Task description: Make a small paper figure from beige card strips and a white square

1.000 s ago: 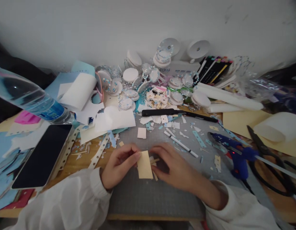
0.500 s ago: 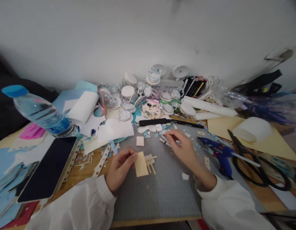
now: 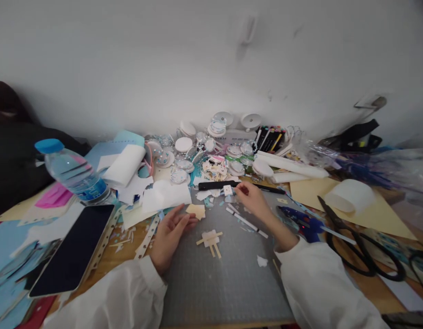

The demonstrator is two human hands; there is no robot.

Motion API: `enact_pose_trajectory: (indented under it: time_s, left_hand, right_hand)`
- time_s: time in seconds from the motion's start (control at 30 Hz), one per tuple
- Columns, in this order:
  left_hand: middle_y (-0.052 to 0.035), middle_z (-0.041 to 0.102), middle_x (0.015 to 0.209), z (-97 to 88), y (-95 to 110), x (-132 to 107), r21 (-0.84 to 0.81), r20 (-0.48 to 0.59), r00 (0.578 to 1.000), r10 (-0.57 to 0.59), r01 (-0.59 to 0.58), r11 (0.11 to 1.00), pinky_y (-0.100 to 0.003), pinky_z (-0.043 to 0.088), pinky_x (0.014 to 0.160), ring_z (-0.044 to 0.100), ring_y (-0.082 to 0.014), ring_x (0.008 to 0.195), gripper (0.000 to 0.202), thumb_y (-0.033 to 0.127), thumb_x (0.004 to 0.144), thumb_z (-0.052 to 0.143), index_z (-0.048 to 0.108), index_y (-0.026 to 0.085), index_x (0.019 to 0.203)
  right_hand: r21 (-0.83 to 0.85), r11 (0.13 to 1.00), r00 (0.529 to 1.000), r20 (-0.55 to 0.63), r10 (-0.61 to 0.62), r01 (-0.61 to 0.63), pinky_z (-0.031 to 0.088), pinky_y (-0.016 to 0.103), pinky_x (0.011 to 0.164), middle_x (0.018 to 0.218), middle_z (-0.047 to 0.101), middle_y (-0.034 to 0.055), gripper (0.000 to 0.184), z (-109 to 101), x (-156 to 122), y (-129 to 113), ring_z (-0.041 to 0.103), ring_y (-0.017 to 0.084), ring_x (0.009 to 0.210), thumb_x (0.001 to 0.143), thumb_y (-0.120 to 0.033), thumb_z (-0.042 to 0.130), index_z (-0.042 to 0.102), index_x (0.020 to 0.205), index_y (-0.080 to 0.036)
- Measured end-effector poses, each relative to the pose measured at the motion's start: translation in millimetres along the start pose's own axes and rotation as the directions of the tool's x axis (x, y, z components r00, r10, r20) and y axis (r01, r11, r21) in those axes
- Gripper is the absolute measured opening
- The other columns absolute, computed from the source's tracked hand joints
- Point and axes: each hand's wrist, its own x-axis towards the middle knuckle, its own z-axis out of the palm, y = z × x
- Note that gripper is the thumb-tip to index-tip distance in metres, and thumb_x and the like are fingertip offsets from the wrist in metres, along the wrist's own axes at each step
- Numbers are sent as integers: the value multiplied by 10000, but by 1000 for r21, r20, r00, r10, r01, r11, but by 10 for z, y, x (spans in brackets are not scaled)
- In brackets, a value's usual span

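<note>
My left hand is open above the mat, its fingers spread and holding nothing. Just past its fingertips lies a pale yellow paper piece. Between my hands, nearer to me, a small paper figure rests flat, with a pale body and thin strips like arms and legs. My right hand is closed in a pinch at the edge of a small white paper piece with dark face-like dots. This piece overlaps the black pen-shaped tool behind it. Below the right hand lie white paper strips.
A grey cutting mat covers the middle. Right stand a blue glue gun and black scissors. Left are a phone and a water bottle. Round white decorated pieces crowd the back with a marker box.
My left hand has let go of the yellow paper, which now lies farther back, and its fingers have spread. My right hand has moved slightly left and taken the dotted white piece.
</note>
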Motion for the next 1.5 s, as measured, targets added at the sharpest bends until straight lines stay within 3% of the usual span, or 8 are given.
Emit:
enact_pose_trajectory:
  time_s: [0.1,0.3,0.67,0.9,1.07,1.3,1.4,1.5]
  left_hand:
    - [-122,714,1011,5,-21,-10,-13,14,1000,-2,2,1000,-336,530,869,690,-205,894,765,433,690,762,427,129,1307]
    - [-106,684,1063,13,-3,-42,82,115,991,69,-79,994,-305,532,861,677,-188,905,461,418,759,712,599,141,1110]
    - [-16,679,753,69,74,-165,16,384,911,149,-168,986,-215,518,657,630,-111,667,221,349,766,727,682,165,879]
    - [-4,631,632,64,65,-181,138,345,933,104,-160,977,-202,458,532,562,-93,535,219,358,785,697,667,142,765]
    - [2,625,598,74,40,-149,188,291,953,90,-149,971,-204,443,532,547,-88,513,258,394,776,693,666,140,747]
    - [-4,633,603,72,75,-137,214,262,964,52,-111,970,-214,440,536,542,-96,516,273,417,765,695,682,145,742]
    - [-14,635,600,73,78,-146,209,270,962,34,-93,973,-221,435,536,540,-102,512,305,444,777,675,695,143,732]
    - [-26,638,610,73,44,-145,167,257,966,18,-63,984,-226,431,537,543,-108,521,332,464,783,660,711,136,758]
  right_hand:
    - [152,988,999,-51,9,-1,489,303,647,723,576,-9,273,-114,-10,-55,567,136,661,861,-438,553,548,789,-174]
    - [402,916,998,-44,39,-18,493,316,637,718,578,0,264,-204,-131,-405,578,167,661,794,-479,569,508,806,-223]
    - [603,785,956,288,-51,-140,500,270,680,771,580,-8,212,44,-722,-951,583,134,731,767,-389,671,550,816,-222]
    - [688,662,904,426,-38,-296,481,235,676,784,575,-20,204,37,-728,-937,564,103,727,762,-338,707,560,834,-217]
    - [486,874,971,211,-110,-6,492,252,629,771,626,3,183,9,-419,-879,593,127,698,773,-365,672,601,826,-204]
    - [213,958,977,-135,-167,193,494,360,759,937,623,80,158,-116,283,-526,582,203,846,803,-327,584,629,860,-186]
    - [83,963,951,-202,-236,256,480,398,823,1057,580,108,173,-208,239,-432,555,237,960,827,-273,535,630,948,-194]
    - [-3,944,939,-111,-327,329,470,394,837,977,601,84,172,-228,1,-441,574,224,930,854,-197,477,631,931,-210]
